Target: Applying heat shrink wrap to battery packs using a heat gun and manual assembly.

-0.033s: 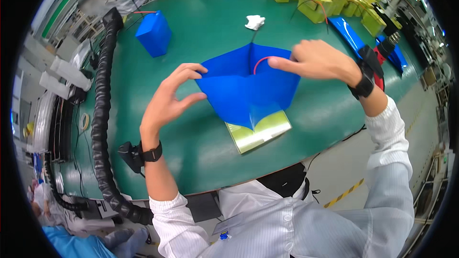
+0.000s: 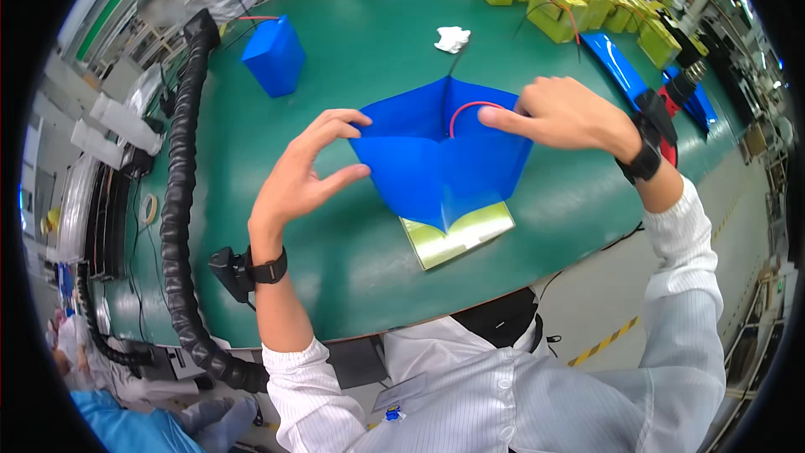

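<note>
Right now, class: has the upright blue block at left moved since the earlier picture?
No: the blue block keeps its place on the green table, judged against the white crumpled wad.

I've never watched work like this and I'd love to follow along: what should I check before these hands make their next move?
1. Mouth of the blue sleeve open: ok, it gapes at the top.
2. Left hand at the sleeve: ok, its fingertips are at the left edge.
3. Red wire free of the right hand: cannot tell, its loop runs up to the thumb.
4. Yellow-green block fully covered: not ok, part shows beyond the sleeve's near edge.
5. Red tool clear of the sleeve: ok, it lies apart, beyond the right wrist.
</note>
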Available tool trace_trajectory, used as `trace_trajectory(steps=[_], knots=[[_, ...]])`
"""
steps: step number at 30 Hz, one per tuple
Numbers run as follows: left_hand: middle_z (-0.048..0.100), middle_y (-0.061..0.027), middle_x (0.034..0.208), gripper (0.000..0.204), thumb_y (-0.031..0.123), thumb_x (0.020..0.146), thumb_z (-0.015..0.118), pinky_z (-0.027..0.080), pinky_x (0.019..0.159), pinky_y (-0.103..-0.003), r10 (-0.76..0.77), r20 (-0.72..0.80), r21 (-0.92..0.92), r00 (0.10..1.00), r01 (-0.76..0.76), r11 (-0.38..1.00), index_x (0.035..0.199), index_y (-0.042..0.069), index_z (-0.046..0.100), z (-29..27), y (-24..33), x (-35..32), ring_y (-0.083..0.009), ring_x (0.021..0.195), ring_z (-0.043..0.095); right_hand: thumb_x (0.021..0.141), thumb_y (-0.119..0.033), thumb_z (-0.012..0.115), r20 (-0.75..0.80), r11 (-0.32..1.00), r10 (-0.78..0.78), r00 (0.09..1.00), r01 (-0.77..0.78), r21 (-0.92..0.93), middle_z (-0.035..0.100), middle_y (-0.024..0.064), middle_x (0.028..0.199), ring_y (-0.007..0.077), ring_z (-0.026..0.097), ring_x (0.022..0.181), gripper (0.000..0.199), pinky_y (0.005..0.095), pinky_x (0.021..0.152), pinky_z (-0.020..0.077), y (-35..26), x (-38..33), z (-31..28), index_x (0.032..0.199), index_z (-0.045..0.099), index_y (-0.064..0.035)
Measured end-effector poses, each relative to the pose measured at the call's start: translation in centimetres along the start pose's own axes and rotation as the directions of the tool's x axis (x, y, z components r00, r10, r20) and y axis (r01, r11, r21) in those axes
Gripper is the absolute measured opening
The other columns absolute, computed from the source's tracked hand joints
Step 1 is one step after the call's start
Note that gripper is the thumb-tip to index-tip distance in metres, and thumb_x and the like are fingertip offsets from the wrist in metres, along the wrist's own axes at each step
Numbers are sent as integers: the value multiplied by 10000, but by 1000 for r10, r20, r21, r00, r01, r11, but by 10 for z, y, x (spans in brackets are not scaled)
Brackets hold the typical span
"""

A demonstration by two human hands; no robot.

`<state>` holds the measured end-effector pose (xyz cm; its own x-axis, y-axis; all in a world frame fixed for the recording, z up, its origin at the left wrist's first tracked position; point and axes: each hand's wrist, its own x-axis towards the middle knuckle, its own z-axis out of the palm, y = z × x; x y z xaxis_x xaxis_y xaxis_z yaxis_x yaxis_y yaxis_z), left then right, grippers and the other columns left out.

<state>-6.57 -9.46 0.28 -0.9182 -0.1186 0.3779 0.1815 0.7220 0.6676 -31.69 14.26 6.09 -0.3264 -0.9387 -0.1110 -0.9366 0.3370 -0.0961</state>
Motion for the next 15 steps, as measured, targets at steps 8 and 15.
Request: trace_trajectory(steps=[8,15], knots=[[587,-111,1344,417,233,788,822,438,1064,-403,-24,-152,-180,988,-4,984,1043,44,550,29,-12,-9,-284,1246,554,963,-614,448,-78,970,-215,974,222,98,564,237,922,378,501,806,720,473,701,426,-1,-39,6,739,649,40],[459,-147,1478,528,482,870,740,436,1048,-373,-12,-235,-414,972,-89,906,1128,99,485,63,-26,-11,-251,1267,506,654,-392,884,-419,825,-550,723,548,-137,520,130,1226,399,388,1214,388,539,989,443,-2,-45,17,727,685,-67]])
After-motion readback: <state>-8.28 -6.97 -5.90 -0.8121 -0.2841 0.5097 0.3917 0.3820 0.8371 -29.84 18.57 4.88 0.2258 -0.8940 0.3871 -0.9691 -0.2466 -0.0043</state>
